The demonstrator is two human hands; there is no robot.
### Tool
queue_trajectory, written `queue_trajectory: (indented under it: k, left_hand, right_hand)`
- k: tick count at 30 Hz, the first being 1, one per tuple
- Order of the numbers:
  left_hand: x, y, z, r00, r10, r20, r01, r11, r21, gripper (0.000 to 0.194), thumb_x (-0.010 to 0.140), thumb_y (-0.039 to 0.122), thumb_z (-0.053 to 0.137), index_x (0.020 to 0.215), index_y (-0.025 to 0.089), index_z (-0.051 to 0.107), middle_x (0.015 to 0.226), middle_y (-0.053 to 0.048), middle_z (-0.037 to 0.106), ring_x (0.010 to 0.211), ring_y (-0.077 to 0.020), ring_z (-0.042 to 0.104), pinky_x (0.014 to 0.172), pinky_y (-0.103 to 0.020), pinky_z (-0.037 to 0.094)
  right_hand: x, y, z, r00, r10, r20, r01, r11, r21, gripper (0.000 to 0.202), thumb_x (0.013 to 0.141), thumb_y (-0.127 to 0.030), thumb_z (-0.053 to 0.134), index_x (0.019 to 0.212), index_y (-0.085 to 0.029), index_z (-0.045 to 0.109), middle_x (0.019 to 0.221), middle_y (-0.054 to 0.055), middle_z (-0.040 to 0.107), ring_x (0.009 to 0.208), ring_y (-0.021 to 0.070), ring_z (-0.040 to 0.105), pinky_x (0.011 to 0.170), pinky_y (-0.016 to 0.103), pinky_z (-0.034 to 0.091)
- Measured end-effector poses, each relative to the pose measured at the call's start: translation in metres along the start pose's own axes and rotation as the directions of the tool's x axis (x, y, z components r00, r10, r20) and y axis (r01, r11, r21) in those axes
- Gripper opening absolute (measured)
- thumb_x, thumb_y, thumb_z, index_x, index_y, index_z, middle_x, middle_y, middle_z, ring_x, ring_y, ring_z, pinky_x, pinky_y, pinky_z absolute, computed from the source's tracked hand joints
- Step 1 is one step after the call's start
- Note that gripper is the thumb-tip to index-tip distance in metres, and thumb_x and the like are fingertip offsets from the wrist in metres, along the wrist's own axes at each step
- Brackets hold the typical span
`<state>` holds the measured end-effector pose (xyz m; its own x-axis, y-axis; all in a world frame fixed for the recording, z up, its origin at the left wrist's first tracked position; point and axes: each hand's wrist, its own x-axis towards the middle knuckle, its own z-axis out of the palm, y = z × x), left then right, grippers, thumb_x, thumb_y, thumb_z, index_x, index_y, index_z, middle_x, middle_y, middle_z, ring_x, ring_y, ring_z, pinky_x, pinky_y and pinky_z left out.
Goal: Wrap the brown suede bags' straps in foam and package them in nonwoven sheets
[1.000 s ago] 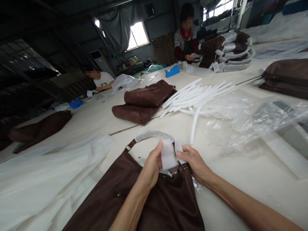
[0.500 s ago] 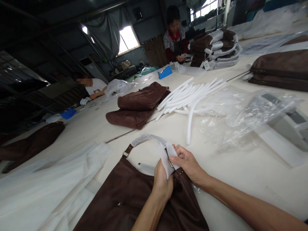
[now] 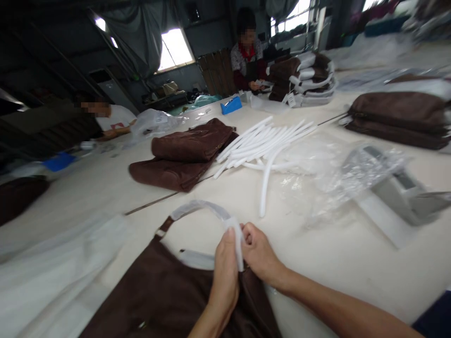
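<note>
A dark brown handbag [image 3: 165, 291] lies in front of me, its handle arched away from me. Pale translucent wrapping [image 3: 200, 205] covers the handle. Near the handle's right end, a white wrapping sheet [image 3: 237, 234] is folded round the strap. My left hand [image 3: 227, 263] grips this sheet from the left, thumb on top. From the right, my right hand [image 3: 259, 251] pinches the sheet's edge with curled fingers. Both hands are close together, and they hide the right-hand ring of the handle. Inside the handle's loop lies another wrapped strap [image 3: 197, 258].
Beyond the bag lie white foam tubes [image 3: 253, 145] and two folded brown bags [image 3: 183, 155]. A grey tape dispenser [image 3: 405, 197] and clear plastic [image 3: 317, 178] are at right. White sheets [image 3: 63, 272] spread at left. Two people sit across the table, near stacked bags [image 3: 303, 77] and a blue dispenser [image 3: 231, 105].
The sheet at the handle's right end now wraps over the strap and covers the metal ring. My right hand's fingers have curled in closer to my left. The whole view has shifted to the right.
</note>
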<state>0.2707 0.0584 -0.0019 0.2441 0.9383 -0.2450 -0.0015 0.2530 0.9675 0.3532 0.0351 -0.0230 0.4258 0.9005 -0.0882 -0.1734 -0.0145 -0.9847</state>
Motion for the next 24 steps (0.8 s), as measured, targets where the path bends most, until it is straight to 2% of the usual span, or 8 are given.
queue_trajectory:
  k: [3, 7, 10, 14, 17, 20, 22, 24]
  left_hand:
    - [0.006, 0.008, 0.001, 0.993, -0.095, -0.065, 0.094, 0.995, -0.012, 0.067, 0.055, 0.068, 0.082, 0.09, 0.013, 0.07, 0.094, -0.01, 0.074, 0.101, -0.0329, 0.067, 0.081, -0.034, 0.059]
    - [0.02, 0.008, -0.001, 0.969, -0.224, -0.099, 0.215, 0.972, -0.093, 0.039, 0.059, 0.047, 0.081, 0.08, 0.018, 0.067, 0.081, -0.005, 0.073, 0.083, -0.0278, 0.07, 0.058, -0.027, 0.058]
    - [0.025, 0.008, -0.001, 0.954, -0.261, -0.15, 0.239, 0.96, -0.147, 0.025, 0.063, 0.038, 0.075, 0.076, 0.019, 0.066, 0.074, -0.003, 0.072, 0.075, -0.0237, 0.07, 0.053, -0.024, 0.056]
    - [0.019, 0.014, -0.001, 0.958, -0.248, -0.141, 0.219, 0.956, -0.195, 0.034, 0.056, 0.042, 0.08, 0.074, 0.017, 0.066, 0.071, -0.005, 0.072, 0.072, -0.0242, 0.069, 0.054, -0.025, 0.056]
    - [0.008, 0.018, 0.0, 0.976, -0.199, -0.093, 0.171, 0.953, -0.249, 0.049, 0.051, 0.053, 0.083, 0.074, 0.013, 0.066, 0.067, -0.008, 0.07, 0.067, -0.0232, 0.068, 0.057, -0.026, 0.056]
    - [0.001, 0.018, 0.003, 0.982, -0.18, -0.055, 0.152, 0.93, -0.334, 0.054, 0.056, 0.06, 0.079, 0.077, 0.013, 0.062, 0.064, -0.005, 0.067, 0.06, -0.0211, 0.068, 0.055, -0.027, 0.055]
    - [0.0, 0.018, 0.004, 0.987, -0.155, -0.042, 0.133, 0.936, -0.326, 0.054, 0.063, 0.063, 0.076, 0.079, 0.015, 0.059, 0.061, -0.001, 0.063, 0.051, -0.0171, 0.064, 0.047, -0.024, 0.049]
    - [-0.002, 0.017, 0.004, 0.994, -0.102, -0.034, 0.089, 0.956, -0.279, 0.051, 0.07, 0.064, 0.071, 0.08, 0.015, 0.058, 0.059, 0.002, 0.059, 0.045, -0.0131, 0.058, 0.042, -0.02, 0.042]
  right_hand:
    - [0.001, 0.0, 0.002, 1.0, -0.009, -0.01, 0.008, 0.996, -0.088, 0.031, 0.076, -0.036, 0.064, 0.064, -0.023, 0.038, 0.058, -0.007, 0.042, 0.055, 0.0108, 0.036, 0.052, 0.025, 0.03]
    - [0.004, 0.008, 0.005, 0.999, -0.001, -0.05, -0.009, 0.977, -0.211, 0.029, 0.078, -0.035, 0.065, 0.069, -0.024, 0.04, 0.059, -0.007, 0.046, 0.054, 0.0111, 0.04, 0.049, 0.025, 0.029]
    - [0.002, 0.012, 0.009, 0.999, -0.01, -0.052, -0.003, 0.972, -0.235, 0.024, 0.08, -0.033, 0.065, 0.076, -0.024, 0.043, 0.065, -0.005, 0.053, 0.057, 0.0127, 0.048, 0.052, 0.025, 0.034]
    - [-0.015, 0.001, 0.002, 0.98, -0.173, 0.096, 0.192, 0.945, -0.266, 0.007, 0.085, -0.027, 0.059, 0.087, -0.023, 0.054, 0.08, -0.001, 0.062, 0.071, 0.0158, 0.058, 0.064, 0.027, 0.045]
    - [-0.035, -0.02, -0.023, 0.897, -0.346, 0.275, 0.431, 0.824, -0.368, 0.019, 0.084, -0.023, 0.062, 0.103, -0.024, 0.066, 0.103, 0.005, 0.067, 0.097, 0.0211, 0.059, 0.087, 0.033, 0.047]
    - [-0.036, -0.04, -0.054, 0.851, -0.466, 0.243, 0.525, 0.729, -0.44, 0.017, 0.089, -0.025, 0.061, 0.103, -0.026, 0.072, 0.102, 0.008, 0.066, 0.102, 0.0235, 0.057, 0.092, 0.037, 0.045]
    - [-0.023, -0.048, -0.063, 0.884, -0.449, 0.132, 0.458, 0.771, -0.442, 0.016, 0.089, -0.031, 0.064, 0.102, -0.027, 0.073, 0.102, 0.009, 0.065, 0.103, 0.0253, 0.057, 0.092, 0.039, 0.045]
    - [-0.006, -0.053, -0.059, 0.945, -0.305, 0.115, 0.326, 0.864, -0.383, 0.019, 0.086, -0.04, 0.068, 0.098, -0.026, 0.074, 0.101, 0.007, 0.066, 0.101, 0.025, 0.058, 0.088, 0.037, 0.046]
